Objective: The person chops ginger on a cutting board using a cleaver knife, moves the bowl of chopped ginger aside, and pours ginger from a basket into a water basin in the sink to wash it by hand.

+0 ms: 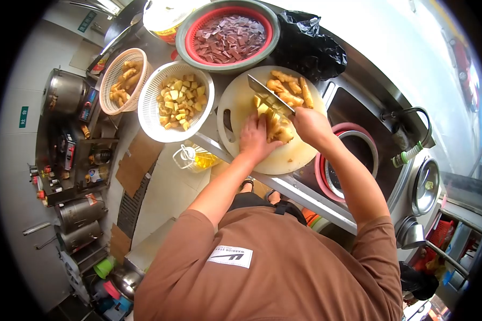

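Observation:
On a round white cutting board (241, 85) lies a knobby piece of ginger (279, 130), with cut chunks (262, 105) at its far end. My left hand (255, 138) presses on the ginger from the left, fingers bent against it. In my right hand (310, 125) is the handle of a cleaver (270, 93), its blade slanting up and left across the ginger. More whole ginger pieces (290, 96) rest at the board's far side. Left of the board, a white basket (149, 109) holds many yellow chunks. A pinkish basket (105, 88) beside it contains uncut ginger.
Behind the board stands a grey basin (182, 45) with a red strainer of dark reddish pieces in liquid. A black plastic bag (316, 51) sits beside it. A sink (353, 101) with a tap (420, 112) is at right. An oil jug (195, 159) stands below the counter edge.

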Demonstrator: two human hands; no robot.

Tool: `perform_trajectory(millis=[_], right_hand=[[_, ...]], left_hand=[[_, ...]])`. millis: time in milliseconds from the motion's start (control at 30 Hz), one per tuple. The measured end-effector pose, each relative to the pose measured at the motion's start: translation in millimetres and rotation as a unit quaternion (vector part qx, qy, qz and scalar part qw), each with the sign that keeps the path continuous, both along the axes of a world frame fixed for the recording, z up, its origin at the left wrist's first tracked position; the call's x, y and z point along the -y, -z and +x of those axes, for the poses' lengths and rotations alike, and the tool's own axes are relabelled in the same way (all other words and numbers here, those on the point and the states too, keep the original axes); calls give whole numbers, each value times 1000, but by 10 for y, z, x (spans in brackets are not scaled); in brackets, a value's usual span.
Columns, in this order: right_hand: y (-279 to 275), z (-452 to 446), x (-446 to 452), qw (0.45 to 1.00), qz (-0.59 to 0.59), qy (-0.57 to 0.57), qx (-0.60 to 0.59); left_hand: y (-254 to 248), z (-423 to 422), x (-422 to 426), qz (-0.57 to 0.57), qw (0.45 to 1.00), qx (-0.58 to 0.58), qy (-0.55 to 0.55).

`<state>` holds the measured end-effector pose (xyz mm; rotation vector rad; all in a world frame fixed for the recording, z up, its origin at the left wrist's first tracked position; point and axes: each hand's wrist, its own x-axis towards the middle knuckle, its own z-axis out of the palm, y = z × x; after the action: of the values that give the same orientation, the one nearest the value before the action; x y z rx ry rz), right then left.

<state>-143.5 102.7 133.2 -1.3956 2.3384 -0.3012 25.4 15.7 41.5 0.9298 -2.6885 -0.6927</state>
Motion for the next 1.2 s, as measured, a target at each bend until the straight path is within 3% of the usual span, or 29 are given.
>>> perform_trajectory(millis=[67,167,267,400,467,567,667,867,967,1200], right_hand=[[-183,72,-65,1000,7,2,-3],[-228,125,-89,999,33,-14,12],[-55,161,-30,992,116,-37,-11],[-25,155,92,992,119,-44,-7],[254,150,122,992,119,-50,-5],[790,159,102,996,-71,-34,-29],[702,94,139,998,-61,-1,23],[-144,-39,-88,1000,-13,-24,-15],[-423,48,-297,997,77,18,14],[58,214,-511,998,61,23,-4]], left_hand=[[38,49,22,14,999,37,-2],[141,62,15,18,1000,4,-12],[159,53,10,34,999,-33,-10],[118,60,16,12,998,-64,-2],[102,64,14,8,998,-63,-2],[138,18,19,0,997,-74,-5],[187,82,-47,3,997,-76,-10],[216,-12,-23,28,997,-72,-13],[224,-30,-41,21,998,-64,-19],[197,-30,-53,7,996,-74,-41]])
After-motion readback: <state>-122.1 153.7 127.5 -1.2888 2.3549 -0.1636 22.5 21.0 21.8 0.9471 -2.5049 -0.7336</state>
